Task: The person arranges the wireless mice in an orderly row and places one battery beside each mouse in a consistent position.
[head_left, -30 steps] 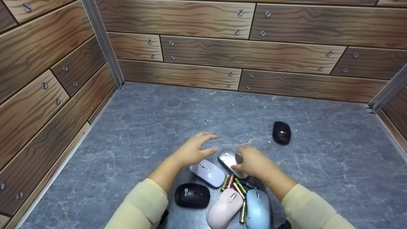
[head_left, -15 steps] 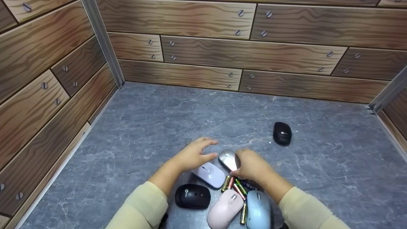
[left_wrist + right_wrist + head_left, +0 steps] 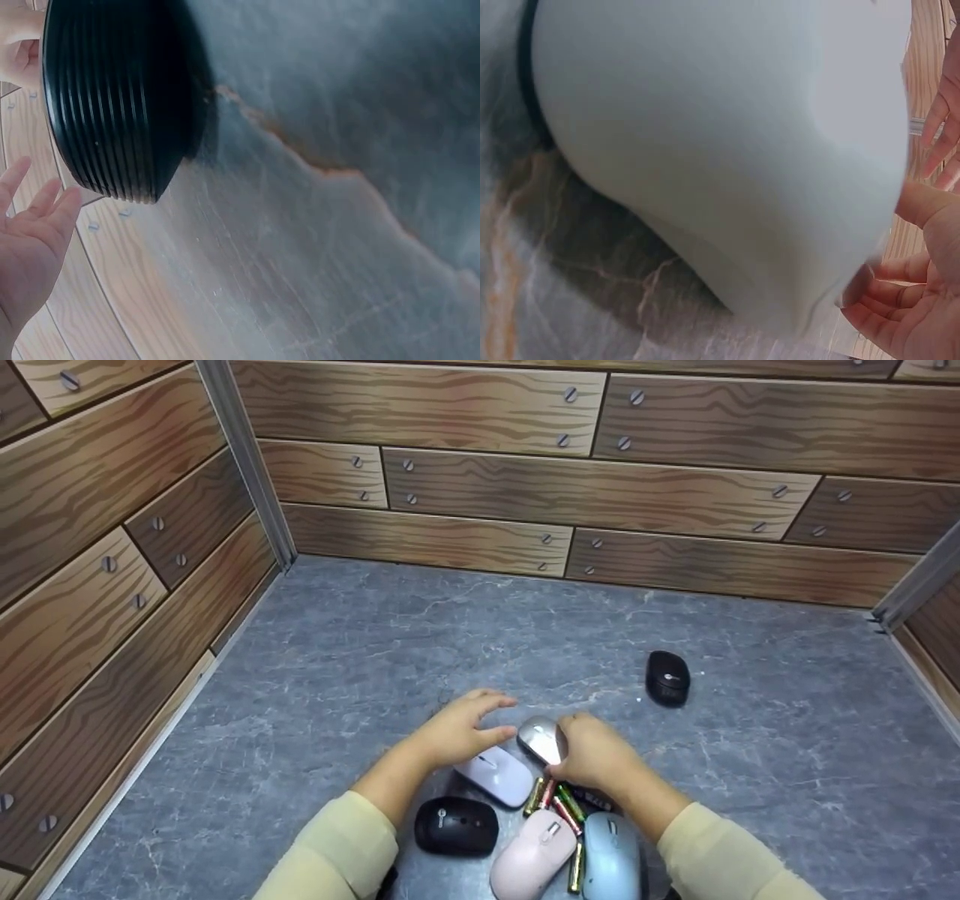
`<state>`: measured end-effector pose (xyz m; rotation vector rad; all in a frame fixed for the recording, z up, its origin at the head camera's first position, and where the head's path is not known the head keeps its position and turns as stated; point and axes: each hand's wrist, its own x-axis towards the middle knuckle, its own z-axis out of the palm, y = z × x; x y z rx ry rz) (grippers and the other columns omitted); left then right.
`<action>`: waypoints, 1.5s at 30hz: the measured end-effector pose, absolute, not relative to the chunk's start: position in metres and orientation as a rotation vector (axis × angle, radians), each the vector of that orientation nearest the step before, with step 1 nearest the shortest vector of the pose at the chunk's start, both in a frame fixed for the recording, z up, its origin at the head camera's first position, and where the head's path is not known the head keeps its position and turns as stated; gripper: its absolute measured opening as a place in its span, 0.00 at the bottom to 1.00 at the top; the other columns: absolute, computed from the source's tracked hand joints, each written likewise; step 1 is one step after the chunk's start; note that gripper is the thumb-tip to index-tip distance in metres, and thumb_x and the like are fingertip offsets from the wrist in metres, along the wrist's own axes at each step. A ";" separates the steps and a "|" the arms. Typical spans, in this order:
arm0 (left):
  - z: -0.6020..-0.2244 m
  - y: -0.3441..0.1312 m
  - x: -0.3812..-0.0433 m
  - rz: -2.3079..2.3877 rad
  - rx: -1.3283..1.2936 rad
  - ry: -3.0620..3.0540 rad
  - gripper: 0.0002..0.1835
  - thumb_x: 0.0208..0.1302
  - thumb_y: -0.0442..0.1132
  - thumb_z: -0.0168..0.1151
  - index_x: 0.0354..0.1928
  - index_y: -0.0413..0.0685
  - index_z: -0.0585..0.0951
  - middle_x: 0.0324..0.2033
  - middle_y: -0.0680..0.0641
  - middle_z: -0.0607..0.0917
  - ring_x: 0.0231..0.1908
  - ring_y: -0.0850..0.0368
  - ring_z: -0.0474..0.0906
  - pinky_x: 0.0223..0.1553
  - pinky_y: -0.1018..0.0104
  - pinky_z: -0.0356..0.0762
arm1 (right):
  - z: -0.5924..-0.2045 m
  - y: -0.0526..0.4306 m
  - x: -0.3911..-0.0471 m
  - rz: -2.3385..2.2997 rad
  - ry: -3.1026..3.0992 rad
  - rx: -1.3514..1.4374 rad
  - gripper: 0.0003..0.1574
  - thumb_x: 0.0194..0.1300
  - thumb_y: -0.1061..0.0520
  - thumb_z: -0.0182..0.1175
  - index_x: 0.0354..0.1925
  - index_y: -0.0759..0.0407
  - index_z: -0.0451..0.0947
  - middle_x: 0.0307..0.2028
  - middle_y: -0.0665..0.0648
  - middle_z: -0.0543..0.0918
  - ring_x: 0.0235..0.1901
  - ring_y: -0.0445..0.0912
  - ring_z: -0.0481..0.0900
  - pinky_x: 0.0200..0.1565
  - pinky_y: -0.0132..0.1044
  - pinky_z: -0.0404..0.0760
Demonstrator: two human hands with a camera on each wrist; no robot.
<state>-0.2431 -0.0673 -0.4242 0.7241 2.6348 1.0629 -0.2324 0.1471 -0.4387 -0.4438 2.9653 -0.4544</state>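
Left hand (image 3: pixel 459 729), shifted slightly toward the body, lies relaxed near a white mouse (image 3: pixel 501 778); right hand (image 3: pixel 598 750) grasps a silver mouse (image 3: pixel 538 736).

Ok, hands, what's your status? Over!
Right hand gripping silver mouse. Left hand open, empty, near white mouse. Batteries close by silver mouse.

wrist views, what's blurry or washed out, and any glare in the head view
Right wrist: the pale mouse is soft, with a washed-out patch toward its upper right; left wrist: the table is blurred at upper right, while the black mouse shows clear ridges; head: a bright highlight sits on the silver mouse.
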 end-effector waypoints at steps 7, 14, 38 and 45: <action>-0.427 -0.071 -0.245 1.070 0.722 2.635 0.27 0.62 0.54 0.55 0.62 0.55 0.69 0.63 0.48 0.65 0.62 0.49 0.61 0.62 0.51 0.57 | -0.435 0.147 -0.232 -0.446 2.970 -0.446 0.35 0.37 0.48 0.73 0.42 0.67 0.75 0.37 0.61 0.77 0.35 0.53 0.76 0.40 0.47 0.77; -0.426 -0.073 -0.248 1.062 0.736 2.638 0.28 0.62 0.54 0.55 0.62 0.53 0.69 0.62 0.48 0.66 0.62 0.50 0.62 0.62 0.53 0.57 | -0.431 0.148 -0.237 -0.448 2.974 -0.441 0.33 0.37 0.49 0.73 0.40 0.65 0.76 0.34 0.59 0.77 0.33 0.51 0.76 0.40 0.46 0.77; -0.410 -0.071 -0.268 1.096 0.658 2.662 0.27 0.63 0.53 0.54 0.62 0.54 0.68 0.62 0.49 0.66 0.63 0.51 0.60 0.63 0.53 0.56 | -0.410 0.158 -0.275 -0.589 2.954 -0.272 0.29 0.43 0.48 0.70 0.40 0.65 0.75 0.33 0.61 0.78 0.33 0.52 0.75 0.38 0.47 0.76; -0.406 -0.064 -0.278 1.101 0.633 2.664 0.26 0.63 0.53 0.54 0.62 0.56 0.68 0.62 0.49 0.65 0.62 0.51 0.61 0.62 0.53 0.58 | -0.407 0.163 -0.293 -0.668 2.940 -0.180 0.25 0.46 0.50 0.68 0.36 0.67 0.74 0.31 0.62 0.80 0.32 0.53 0.77 0.38 0.47 0.77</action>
